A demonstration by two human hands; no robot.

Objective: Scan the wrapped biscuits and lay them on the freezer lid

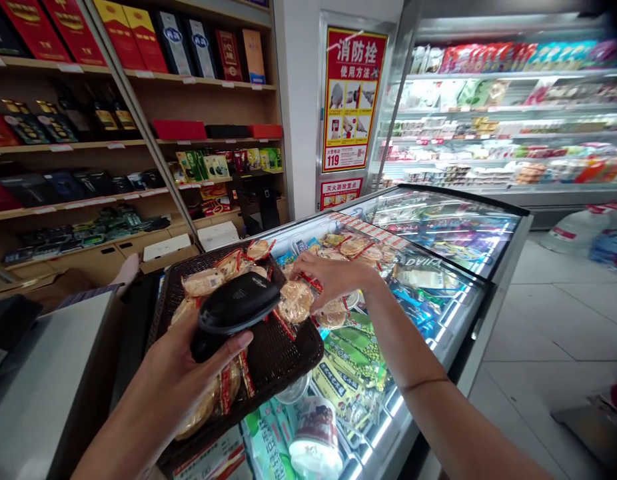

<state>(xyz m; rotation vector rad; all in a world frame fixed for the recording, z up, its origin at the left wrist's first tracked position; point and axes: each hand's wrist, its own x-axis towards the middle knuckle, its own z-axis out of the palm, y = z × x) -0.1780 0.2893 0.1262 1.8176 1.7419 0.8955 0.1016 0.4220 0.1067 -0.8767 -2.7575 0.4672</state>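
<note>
My left hand [181,373] is wrapped around the handle of a black barcode scanner [233,308], its head pointing right over a dark woven basket [283,363]. Several clear-wrapped round pastries [202,282] with red ties lie in the basket. Reaching over the basket's far right corner, my right hand [328,273] has its fingers closed on one wrapped pastry [295,301]. More wrapped pastries [358,248] lie behind it on the glass lid of the chest freezer [453,233].
The freezer holds green packets and tubs under sliding glass. A grey counter [48,380] stands at left. Wooden shelves of boxed goods [138,80] fill the back wall. An open chiller [513,113] and tiled floor [553,320] lie to the right.
</note>
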